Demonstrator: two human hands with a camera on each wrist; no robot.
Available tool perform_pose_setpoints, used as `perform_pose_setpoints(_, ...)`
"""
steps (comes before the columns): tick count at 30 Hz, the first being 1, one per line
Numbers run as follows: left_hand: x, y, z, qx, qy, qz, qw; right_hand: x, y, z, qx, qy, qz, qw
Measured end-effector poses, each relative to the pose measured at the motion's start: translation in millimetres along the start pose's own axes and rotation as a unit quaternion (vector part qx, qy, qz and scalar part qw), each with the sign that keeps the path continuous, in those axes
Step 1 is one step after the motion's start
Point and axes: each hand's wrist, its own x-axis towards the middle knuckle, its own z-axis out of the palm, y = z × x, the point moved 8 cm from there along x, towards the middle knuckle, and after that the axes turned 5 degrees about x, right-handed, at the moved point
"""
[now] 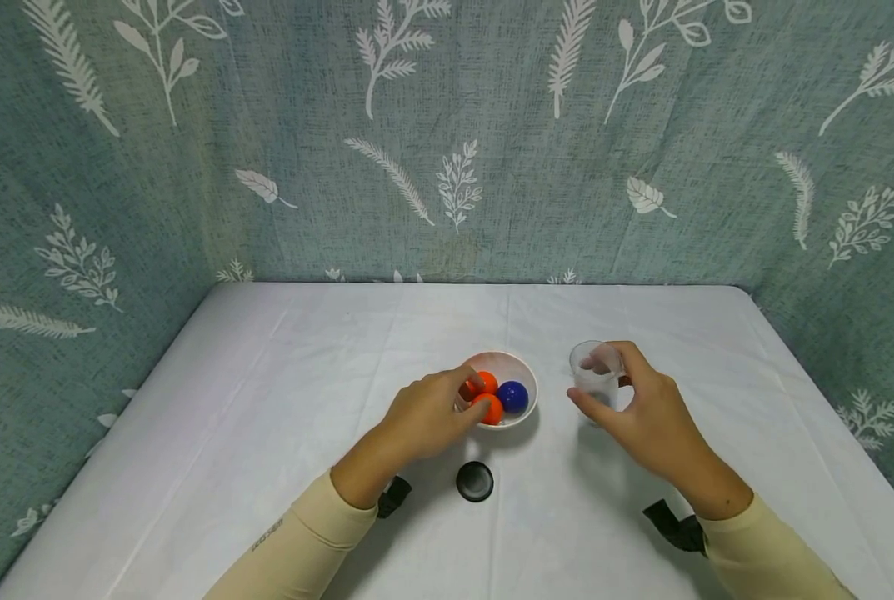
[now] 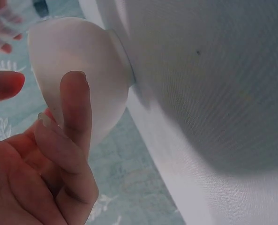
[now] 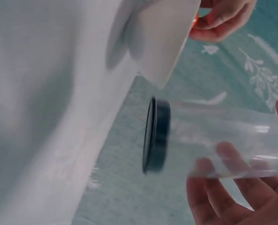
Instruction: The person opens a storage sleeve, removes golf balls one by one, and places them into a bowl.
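Observation:
In the head view, a small pale bowl [image 1: 521, 367] holds orange balls [image 1: 489, 410] and a dark blue ball [image 1: 512, 397]. My left hand [image 1: 430, 412] reaches over the bowl's left rim, with thumb and index fingertips apart right at the orange balls. From the left wrist, other fingers [image 2: 75, 105] overlap the bowl's outer side, and no ball shows there. My right hand [image 1: 652, 421] grips a clear cylindrical jar [image 1: 592, 379], thumb on one side and fingers on the other. The right wrist view shows the jar's black end piece [image 3: 156, 136] facing the tabletop.
A round black lid [image 1: 475, 482] lies on the white-covered table [image 1: 327, 333], nearer to me than the bowl. Green leaf-patterned fabric [image 1: 447, 167] rises behind the table and along both sides.

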Motion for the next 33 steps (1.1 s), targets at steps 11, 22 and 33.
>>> perform_pose_setpoints(11, 1.2, 0.1, -0.9, 0.001, 0.002, 0.000, 1.0000, 4, 42, 18, 0.048, -0.075, 0.119, 0.989)
perform_pose_setpoints(22, 1.9, 0.8, 1.3, -0.005, -0.001, 0.006, 1.0000, 2, 63, 25, 0.056, -0.091, 0.142, 0.984)
perform_pose_setpoints(33, 2.1, -0.9, 1.7, -0.007, -0.004, -0.002, 1.0000, 3, 74, 27, 0.075, -0.097, 0.164, 0.979)
